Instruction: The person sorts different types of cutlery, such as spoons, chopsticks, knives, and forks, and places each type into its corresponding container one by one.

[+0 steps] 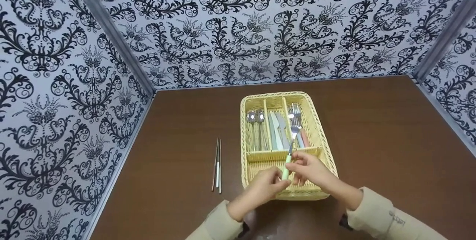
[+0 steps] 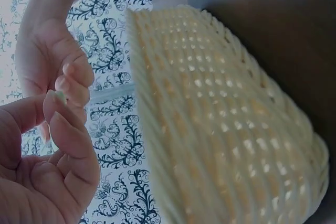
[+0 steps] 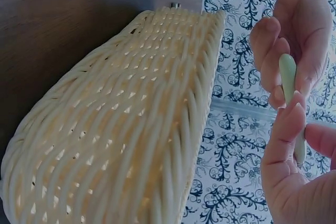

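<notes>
A fork with a light green handle (image 1: 287, 167) slants over the front of the wicker cutlery basket (image 1: 243, 158), tines pointing away. My right hand (image 1: 310, 169) pinches the handle between thumb and fingers, as the right wrist view also shows. At the handle's near end, my left hand (image 1: 262, 184) has its thumb and forefinger around the tip. In the left wrist view only a bit of the green handle (image 2: 61, 97) shows beyond the left fingertips. The fork's head overlaps more forks (image 1: 295, 109) lying in the basket's right compartment.
Two spoons (image 1: 256, 116) lie in the left compartment and several knives (image 1: 279, 130) in the middle one. Left of the basket, several chopsticks (image 1: 218, 167) lie on the brown table (image 1: 178, 128). Patterned walls (image 1: 238, 28) enclose the table's back and sides.
</notes>
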A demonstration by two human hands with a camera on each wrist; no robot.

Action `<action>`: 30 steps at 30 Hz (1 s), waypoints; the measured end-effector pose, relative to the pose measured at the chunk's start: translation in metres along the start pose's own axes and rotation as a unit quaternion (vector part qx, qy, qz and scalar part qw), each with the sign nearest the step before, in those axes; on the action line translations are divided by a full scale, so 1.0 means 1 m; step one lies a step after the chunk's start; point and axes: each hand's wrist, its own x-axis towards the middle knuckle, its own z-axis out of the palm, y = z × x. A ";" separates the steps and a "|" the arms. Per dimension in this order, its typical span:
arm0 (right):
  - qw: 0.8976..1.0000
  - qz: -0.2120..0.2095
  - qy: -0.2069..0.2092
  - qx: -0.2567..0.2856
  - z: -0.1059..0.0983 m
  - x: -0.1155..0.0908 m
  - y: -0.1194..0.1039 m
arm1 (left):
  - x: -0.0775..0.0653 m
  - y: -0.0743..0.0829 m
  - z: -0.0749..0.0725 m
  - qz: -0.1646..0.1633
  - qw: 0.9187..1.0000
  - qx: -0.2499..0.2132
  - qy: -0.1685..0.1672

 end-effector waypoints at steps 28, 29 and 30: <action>0.858 0.308 -0.078 -0.404 -0.077 0.169 -0.004 | -0.019 -0.038 -0.034 0.010 0.998 -0.022 0.054; 0.853 0.314 -0.083 -0.407 -0.077 0.171 -0.001 | -0.019 -0.039 -0.034 0.011 0.998 -0.023 0.055; 0.852 0.317 -0.087 -0.408 -0.078 0.171 0.001 | -0.020 -0.040 -0.035 0.010 0.998 -0.021 0.057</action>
